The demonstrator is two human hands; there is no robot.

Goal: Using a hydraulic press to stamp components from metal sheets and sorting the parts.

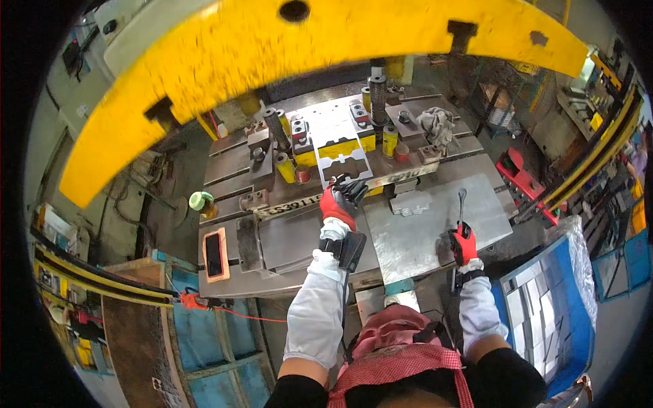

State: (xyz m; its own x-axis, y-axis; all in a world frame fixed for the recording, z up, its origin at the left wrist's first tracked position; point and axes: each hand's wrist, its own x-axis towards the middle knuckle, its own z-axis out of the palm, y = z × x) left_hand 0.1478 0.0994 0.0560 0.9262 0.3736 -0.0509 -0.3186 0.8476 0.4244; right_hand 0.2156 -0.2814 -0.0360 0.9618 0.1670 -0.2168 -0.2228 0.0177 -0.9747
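Note:
My left hand (342, 204), in a red and black glove, is closed at the near end of a punched metal strip (339, 164). Its fingertips overlap the strip's edge, so the exact grip is partly hidden. The strip has shaped cutouts and runs back into a die set (343, 147) with yellow blocks. Over the right of the bench, my right hand (464, 243) wraps around a thin metal rod with a rounded, loop-like end (462, 198), which points away from me. Under the rod lies a flat metal sheet (435, 224), and a small stack of cut metal pieces (411, 202) rests on its far part.
A yellow press beam (326, 47) arches overhead. Dark guide posts (377, 98) rise behind the die. A grey rag (439, 126) lies at right rear. At left are a phone (215, 255) and a green-capped bottle (201, 202). A blue bin (544, 313) of metal pieces stands right.

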